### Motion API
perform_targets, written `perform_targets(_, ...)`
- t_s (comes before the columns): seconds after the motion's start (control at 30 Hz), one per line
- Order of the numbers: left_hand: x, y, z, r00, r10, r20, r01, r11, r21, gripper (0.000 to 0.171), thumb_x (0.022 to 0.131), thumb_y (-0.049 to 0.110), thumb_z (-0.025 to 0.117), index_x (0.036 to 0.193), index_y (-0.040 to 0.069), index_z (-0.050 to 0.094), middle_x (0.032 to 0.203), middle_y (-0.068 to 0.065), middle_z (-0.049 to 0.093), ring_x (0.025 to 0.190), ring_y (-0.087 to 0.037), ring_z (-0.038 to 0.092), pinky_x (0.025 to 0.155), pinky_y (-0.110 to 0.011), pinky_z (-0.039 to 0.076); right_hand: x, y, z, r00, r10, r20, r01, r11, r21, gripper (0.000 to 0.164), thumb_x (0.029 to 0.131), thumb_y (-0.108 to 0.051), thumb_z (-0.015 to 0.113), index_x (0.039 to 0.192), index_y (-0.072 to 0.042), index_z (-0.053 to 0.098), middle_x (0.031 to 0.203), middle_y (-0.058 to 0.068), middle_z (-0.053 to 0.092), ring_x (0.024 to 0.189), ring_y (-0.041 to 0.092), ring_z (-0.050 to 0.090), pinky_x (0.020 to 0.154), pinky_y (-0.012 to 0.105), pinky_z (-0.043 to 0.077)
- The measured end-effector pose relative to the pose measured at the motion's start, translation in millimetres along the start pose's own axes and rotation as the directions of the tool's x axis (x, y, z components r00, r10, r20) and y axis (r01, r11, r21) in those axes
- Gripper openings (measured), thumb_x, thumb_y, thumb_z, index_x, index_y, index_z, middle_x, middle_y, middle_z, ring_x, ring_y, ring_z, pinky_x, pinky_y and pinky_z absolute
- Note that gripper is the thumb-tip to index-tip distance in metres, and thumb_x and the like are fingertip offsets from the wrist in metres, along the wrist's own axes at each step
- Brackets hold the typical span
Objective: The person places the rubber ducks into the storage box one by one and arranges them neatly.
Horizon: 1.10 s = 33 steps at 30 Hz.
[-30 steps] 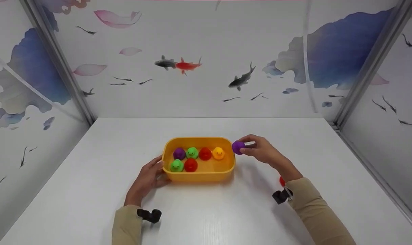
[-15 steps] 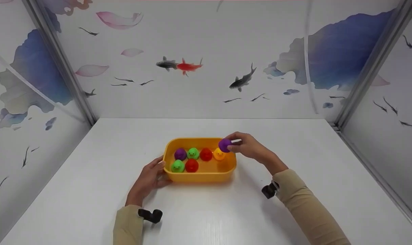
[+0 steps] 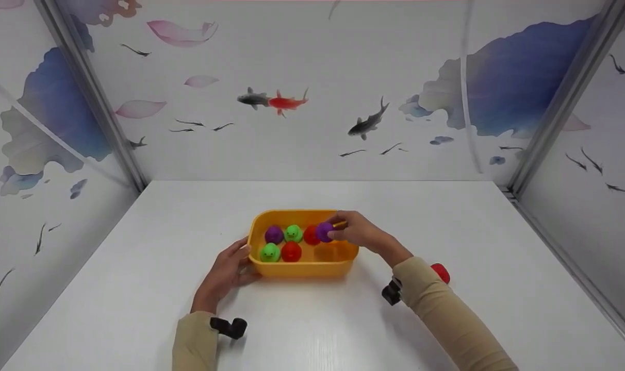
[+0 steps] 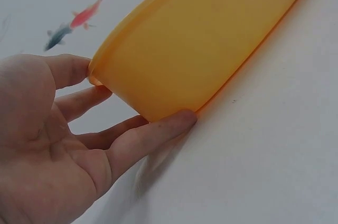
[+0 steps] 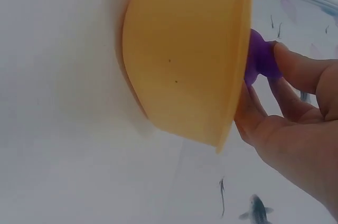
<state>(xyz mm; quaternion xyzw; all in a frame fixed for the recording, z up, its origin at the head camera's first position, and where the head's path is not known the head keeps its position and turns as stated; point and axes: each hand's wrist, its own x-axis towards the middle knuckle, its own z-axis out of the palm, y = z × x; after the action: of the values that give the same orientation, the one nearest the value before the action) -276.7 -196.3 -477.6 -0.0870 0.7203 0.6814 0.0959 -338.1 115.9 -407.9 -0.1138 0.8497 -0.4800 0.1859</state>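
My right hand point(image 3: 361, 231) pinches a purple toy duck point(image 3: 325, 232) between thumb and fingers, over the right half of a yellow plastic bin point(image 3: 302, 270). In the right wrist view the duck point(image 5: 260, 57) shows just past the bin's rim. Inside the bin sit another purple duck point(image 3: 274, 234), two green ducks point(image 3: 293, 233) and two red ones point(image 3: 291, 251); the yellow duck is hidden behind my right hand. My left hand point(image 3: 227, 265) rests against the bin's left end. Its fingers, nearly straight, touch the end wall and rim, and the thumb point(image 4: 153, 137) lies along the lower edge.
A red object point(image 3: 440, 273) lies on the white table point(image 3: 292, 330), partly covered by my right sleeve point(image 3: 441, 304). White panels painted with fish and petals point(image 3: 312, 149) enclose the table at the back and both sides.
My right hand has carried the purple duck leftward from beside the bin, over its rim, and lower into it. The yellow duck became covered. My left hand has stayed at the bin's end.
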Motion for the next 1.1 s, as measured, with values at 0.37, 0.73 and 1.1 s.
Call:
perform_targets(0.37,-0.8,0.5,-0.9,0.999,0.028,0.024,-0.027,0.999,-0.035,0.051,0.107,0.030,0.045,0.156,0.018,0.037,0.156,-0.017,0.044,0.135,-0.037,0.054,0.094,-0.044,0.059,8,-1,23,1.000,-0.018,0.003,0.019,0.994,-0.104,0.024,0.094,-0.004,0.065,0.119,-0.006,0.068,0.130,0.014,0.063,0.118,0.030,0.062,0.106,0.042,0.053)
perform_targets(0.73,0.9,-0.6,0.5,1.000,0.013,0.008,-0.013,1.000,-0.018,0.051,0.106,0.032,0.047,0.155,0.022,0.039,0.155,-0.015,0.046,0.134,-0.034,0.056,0.093,-0.040,0.060,10,-3,31,0.999,0.032,-0.015,-0.033,0.988,-0.150,0.024,0.092,-0.007,0.069,0.116,-0.008,0.071,0.122,0.010,0.068,0.114,0.027,0.062,0.105,0.041,0.054)
perform_targets(1.1,0.2,0.1,0.9,1.000,0.022,0.012,-0.022,1.000,-0.015,0.050,0.106,0.030,0.046,0.155,0.021,0.039,0.155,-0.015,0.046,0.132,-0.035,0.057,0.093,-0.041,0.059,13,-6,41,0.997,0.077,0.025,-0.072,0.987,-0.143,0.023,0.090,-0.006,0.071,0.114,-0.007,0.073,0.117,0.010,0.070,0.102,0.023,0.064,0.096,0.034,0.059)
